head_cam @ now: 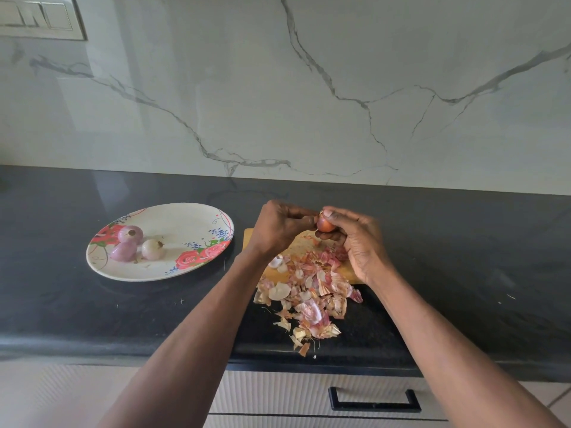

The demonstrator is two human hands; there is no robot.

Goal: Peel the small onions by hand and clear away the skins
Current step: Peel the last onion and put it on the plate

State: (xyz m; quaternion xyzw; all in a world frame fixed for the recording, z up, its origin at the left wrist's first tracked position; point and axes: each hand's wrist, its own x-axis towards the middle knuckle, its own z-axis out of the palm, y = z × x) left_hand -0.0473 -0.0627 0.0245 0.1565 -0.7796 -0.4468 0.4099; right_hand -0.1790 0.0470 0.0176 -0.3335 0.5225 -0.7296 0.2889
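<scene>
A small reddish-brown onion [325, 224] in its skin is held above the wooden board [272, 274]. My right hand [355, 239] cups it with curled fingers and the thumb on top. My left hand [279, 228] pinches at its left side with curled fingers. A heap of pink and tan skins [309, 291] covers the board and spills onto the dark counter toward me. Another unpeeled onion [341, 253] lies half hidden under my right hand. Three peeled onions [136, 245] lie on the left part of a floral plate [185, 217].
The black stone counter [92, 310] runs left to right, backed by a white marble wall [309, 88]. Its front edge is near me, with a drawer and black handle [374, 400] below. A switch panel [40, 17] sits at the top left.
</scene>
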